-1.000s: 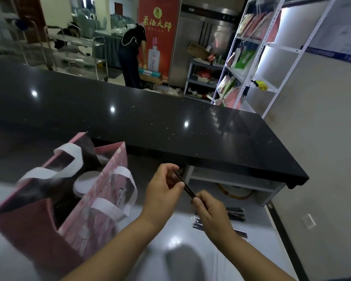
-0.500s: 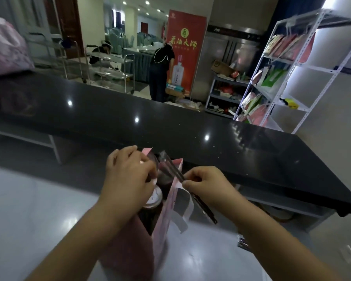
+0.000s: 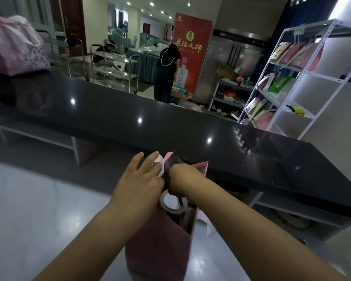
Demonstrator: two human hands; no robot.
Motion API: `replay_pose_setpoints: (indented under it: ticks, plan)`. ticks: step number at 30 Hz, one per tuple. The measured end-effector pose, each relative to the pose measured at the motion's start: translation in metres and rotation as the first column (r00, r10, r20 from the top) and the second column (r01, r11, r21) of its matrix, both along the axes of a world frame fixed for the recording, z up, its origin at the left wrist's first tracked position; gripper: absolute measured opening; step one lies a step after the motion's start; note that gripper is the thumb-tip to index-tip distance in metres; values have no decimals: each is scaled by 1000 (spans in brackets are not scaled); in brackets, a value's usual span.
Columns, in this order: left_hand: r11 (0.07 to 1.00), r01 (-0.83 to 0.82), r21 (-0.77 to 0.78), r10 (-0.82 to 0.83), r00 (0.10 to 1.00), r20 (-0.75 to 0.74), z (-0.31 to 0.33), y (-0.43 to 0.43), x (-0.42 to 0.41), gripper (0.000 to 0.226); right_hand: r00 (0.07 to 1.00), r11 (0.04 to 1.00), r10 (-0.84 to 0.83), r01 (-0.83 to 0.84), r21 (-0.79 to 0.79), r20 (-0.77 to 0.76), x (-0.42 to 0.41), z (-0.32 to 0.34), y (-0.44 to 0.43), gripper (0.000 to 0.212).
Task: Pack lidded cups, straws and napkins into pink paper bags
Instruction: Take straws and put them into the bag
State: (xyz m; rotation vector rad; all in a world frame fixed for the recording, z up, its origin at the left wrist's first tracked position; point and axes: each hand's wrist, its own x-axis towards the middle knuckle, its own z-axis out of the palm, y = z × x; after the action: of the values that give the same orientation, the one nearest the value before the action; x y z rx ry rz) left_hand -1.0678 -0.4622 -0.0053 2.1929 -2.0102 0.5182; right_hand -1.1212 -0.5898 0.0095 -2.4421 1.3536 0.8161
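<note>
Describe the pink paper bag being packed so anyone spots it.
Below the long black counter lies a grey worktop. The pink paper bag stands there, left hand and right hand at its mouth, lidded cup inside. The other pink bag sits atop the counter.

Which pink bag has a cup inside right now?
The pink bag nearest the camera: the left hand and right hand are at its mouth and a lidded cup shows inside. The bag on the black counter and those on the shelf are untouched.
</note>
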Motion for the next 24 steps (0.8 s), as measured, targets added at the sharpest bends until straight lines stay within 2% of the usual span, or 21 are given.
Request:
replay_pose_setpoints:
  ticks: [2, 4, 6, 10, 12, 14, 16, 18, 20, 22, 24]
  plan:
    - [999, -5, 48, 7, 1000, -27, -10, 6, 6, 43, 999, 998, -27, 29, 55, -33, 8, -18, -3, 29]
    - [997, -4, 73, 9, 998, -63, -13, 13, 10, 62, 1000, 996, -18, 20, 89, -15, 7, -32, -4, 31]
    - [997, 36, 72, -27, 991, -133, -16, 22, 13, 72, 1000, 998, -5, 3, 70, 29, 4, -43, -1, 34]
    - [984, 155, 84, -126, 950, -285, -17, 31, 17, 63, 995, 994, 95, -97, 55, 40, -3, -48, 4, 37]
    - [978, 196, 77, -161, 933, -323, -17, 31, 16, 60, 995, 998, 34, -39, 48, 95, -11, -41, 7, 27]
    - [973, 223, 62, -189, 920, -343, -16, 30, 14, 55, 976, 997, -64, 73, -34, 210, -20, -33, 9, 7]
    - [970, 243, 23, -221, 915, -338, -13, 27, 11, 45, 954, 977, -65, 120, -175, 292, -29, -25, 11, 12]
    - [967, 251, -48, -253, 910, -329, -8, 24, 4, 33, 925, 933, 38, 104, -346, 379, -44, -19, 13, 12]
    - [963, 242, -118, -268, 906, -326, -4, 20, -8, 25, 857, 880, 172, 88, -467, 485, -68, -16, 14, 13]
    - [951, 252, -177, -298, 901, -316, -1, 12, -26, 19, 779, 837, 248, 127, -533, 576, -97, -10, 11, 15]
    - [933, 281, -223, -341, 889, -306, 2, 2, -50, 16, 736, 802, 256, 200, -562, 627, -128, -8, 5, 16]
